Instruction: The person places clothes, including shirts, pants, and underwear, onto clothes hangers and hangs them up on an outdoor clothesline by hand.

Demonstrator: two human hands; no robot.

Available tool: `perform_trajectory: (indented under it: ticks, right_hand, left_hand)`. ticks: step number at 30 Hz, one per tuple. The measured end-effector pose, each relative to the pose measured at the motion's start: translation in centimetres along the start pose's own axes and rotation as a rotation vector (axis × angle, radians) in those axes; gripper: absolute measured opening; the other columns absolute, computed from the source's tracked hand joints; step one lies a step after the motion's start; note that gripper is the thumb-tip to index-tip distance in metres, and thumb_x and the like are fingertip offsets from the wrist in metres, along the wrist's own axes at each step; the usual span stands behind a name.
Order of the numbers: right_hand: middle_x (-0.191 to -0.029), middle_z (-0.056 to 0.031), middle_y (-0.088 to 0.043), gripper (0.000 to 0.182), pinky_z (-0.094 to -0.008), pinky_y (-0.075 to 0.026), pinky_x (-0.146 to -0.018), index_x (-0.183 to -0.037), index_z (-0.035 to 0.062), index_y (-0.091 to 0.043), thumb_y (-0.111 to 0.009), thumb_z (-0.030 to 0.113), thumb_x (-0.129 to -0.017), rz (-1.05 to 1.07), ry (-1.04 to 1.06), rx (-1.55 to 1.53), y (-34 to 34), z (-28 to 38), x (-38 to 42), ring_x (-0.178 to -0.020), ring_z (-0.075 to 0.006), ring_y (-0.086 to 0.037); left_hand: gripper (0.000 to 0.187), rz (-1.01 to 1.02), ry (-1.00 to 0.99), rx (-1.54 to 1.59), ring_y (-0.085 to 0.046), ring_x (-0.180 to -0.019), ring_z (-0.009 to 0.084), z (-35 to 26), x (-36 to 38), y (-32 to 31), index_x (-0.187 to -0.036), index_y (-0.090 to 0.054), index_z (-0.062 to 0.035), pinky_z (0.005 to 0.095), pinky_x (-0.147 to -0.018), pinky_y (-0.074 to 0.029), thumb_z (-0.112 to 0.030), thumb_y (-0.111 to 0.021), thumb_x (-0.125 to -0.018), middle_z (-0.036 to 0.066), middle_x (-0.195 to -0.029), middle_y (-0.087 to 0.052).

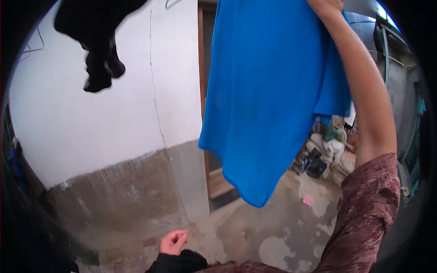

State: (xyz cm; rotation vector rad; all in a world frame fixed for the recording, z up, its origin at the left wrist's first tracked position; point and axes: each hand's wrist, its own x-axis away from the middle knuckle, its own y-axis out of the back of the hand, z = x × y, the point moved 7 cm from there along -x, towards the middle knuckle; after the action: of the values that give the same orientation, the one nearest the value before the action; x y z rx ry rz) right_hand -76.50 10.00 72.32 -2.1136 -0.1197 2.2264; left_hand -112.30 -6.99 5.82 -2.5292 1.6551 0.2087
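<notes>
A large blue cloth hangs from the top of the view, its lower corner pointing down in the middle. My right arm is raised along the cloth's right side, and my right hand is at its upper edge, cut off by the frame, so its fingers are hidden. Low in the view, my left hand is away from the cloth, its fingers curled together with nothing visible in them. A black garment hangs at the upper left.
A white wall with a grey lower part and a long crack stands at the left, beside a wooden door frame. Bags and clutter are piled at the right. A pink scrap lies on the patchy concrete floor.
</notes>
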Motion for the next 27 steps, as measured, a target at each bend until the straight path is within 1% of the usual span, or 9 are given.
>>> perform_trajectory:
  ticks: [1, 5, 8, 11, 13, 16, 22, 23, 27]
  right_hand:
    - [-0.124, -0.0207, -0.052, 0.042, -0.0457, -0.031, -0.105, -0.122, 0.0029, -0.052, -0.056, 0.026, -0.087, -0.285, 0.171, 0.127, 0.8, 1.4, 1.4, -0.120, -0.0348, -0.045]
    - [-0.123, -0.0185, -0.053, 0.035, -0.0437, -0.035, -0.099, -0.114, 0.0029, -0.055, -0.055, 0.026, -0.088, -0.239, 0.626, 0.063, 1.4, 7.1, 13.5, -0.119, -0.0306, -0.047]
    - [-0.140, -0.0155, -0.042, 0.051, -0.0517, -0.031, -0.106, -0.137, 0.0120, -0.042, -0.051, 0.036, -0.092, 0.251, 0.839, -0.216, -1.9, 7.4, 30.3, -0.128, -0.0351, -0.040]
    - [-0.134, -0.0294, -0.043, 0.058, -0.0468, -0.036, -0.104, -0.131, 0.0011, -0.048, -0.058, 0.038, -0.087, 1.379, 0.976, -0.410, 0.4, 5.0, 49.1, -0.125, -0.0409, -0.042]
    - [-0.117, -0.0219, -0.060, 0.050, -0.0442, -0.045, -0.093, -0.116, 0.0027, -0.060, -0.064, 0.039, -0.082, 1.984, 1.080, -0.298, 5.3, 5.3, 54.7, -0.109, -0.0357, -0.056]
    - [-0.109, -0.0194, -0.063, 0.042, -0.0446, -0.047, -0.088, -0.112, 0.0049, -0.063, -0.063, 0.035, -0.083, 1.957, 1.146, -0.619, 9.7, 8.7, 57.5, -0.102, -0.0358, -0.059]
    - [-0.102, -0.0167, -0.063, 0.034, -0.0416, -0.046, -0.085, -0.109, 0.0046, -0.063, -0.055, 0.032, -0.090, 1.823, 0.512, -1.460, 14.2, 20.3, 56.6, -0.098, -0.0346, -0.059]
    - [-0.103, -0.0166, -0.063, 0.038, -0.0413, -0.045, -0.086, -0.109, 0.0045, -0.064, -0.052, 0.036, -0.091, 1.857, 0.647, -1.437, 15.8, 22.1, 56.9, -0.100, -0.0338, -0.059]
    - [-0.101, -0.0183, -0.063, 0.050, -0.0430, -0.046, -0.085, -0.097, 0.0029, -0.065, -0.051, 0.050, -0.089, 2.076, 0.969, -1.338, 22.6, 27.1, 58.7, -0.099, -0.0358, -0.059]
  left_hand:
    - [0.014, 0.029, -0.009, 0.000, -0.057, -0.068, 0.0075, -0.3, -0.1, -0.5, -0.099, -0.066, 0.0017, 0.0234, -0.065, -0.049, -0.007, -0.062, -0.089, 0.000, -0.074, -0.061]
    - [0.015, 0.163, 0.035, -0.040, -0.055, -0.073, 0.0075, -1.6, 0.2, -2.8, -0.101, -0.065, 0.0014, 0.0236, -0.068, -0.046, -0.008, -0.059, -0.090, 0.000, -0.079, -0.061]
    - [0.018, 0.290, 0.091, 0.030, -0.054, -0.076, 0.0074, 0.4, 0.1, -3.9, -0.105, -0.064, 0.0008, 0.0239, -0.069, -0.046, -0.011, -0.060, -0.092, -0.001, -0.084, -0.060]
    - [0.018, 0.355, 0.087, 0.165, -0.054, -0.074, 0.0065, -0.9, 0.1, -5.7, -0.104, -0.064, 0.0000, 0.0227, -0.067, -0.046, -0.014, -0.061, -0.092, -0.001, -0.084, -0.061]
    - [0.017, 0.352, 0.173, 0.246, -0.059, -0.074, 0.0084, 0.4, -1.2, -6.1, -0.104, -0.064, -0.0009, 0.0232, -0.067, -0.049, -0.012, -0.063, -0.090, 0.002, -0.085, -0.064]
    - [0.018, 0.380, 0.205, 0.234, -0.060, -0.072, 0.0102, 2.7, -2.1, -7.6, -0.102, -0.065, -0.0018, 0.0252, -0.066, -0.050, -0.015, -0.065, -0.089, 0.003, -0.084, -0.065]
    - [0.022, 0.597, 0.033, -0.099, -0.060, -0.072, 0.0130, 6.0, -1.3, -15.4, -0.103, -0.065, -0.0041, 0.0271, -0.066, -0.049, -0.020, -0.066, -0.088, 0.004, -0.083, -0.064]
    - [0.022, 0.593, -0.194, -0.207, -0.060, -0.066, 0.0139, 5.6, -0.9, -16.4, -0.101, -0.066, -0.0047, 0.0277, -0.063, -0.049, -0.023, -0.064, -0.089, 0.005, -0.080, -0.064]
    - [0.023, 0.607, -0.019, -0.085, -0.060, -0.067, 0.0137, 5.3, -0.1, -15.7, -0.101, -0.065, -0.0045, 0.0282, -0.062, -0.049, -0.025, -0.062, -0.090, 0.005, -0.081, -0.065]
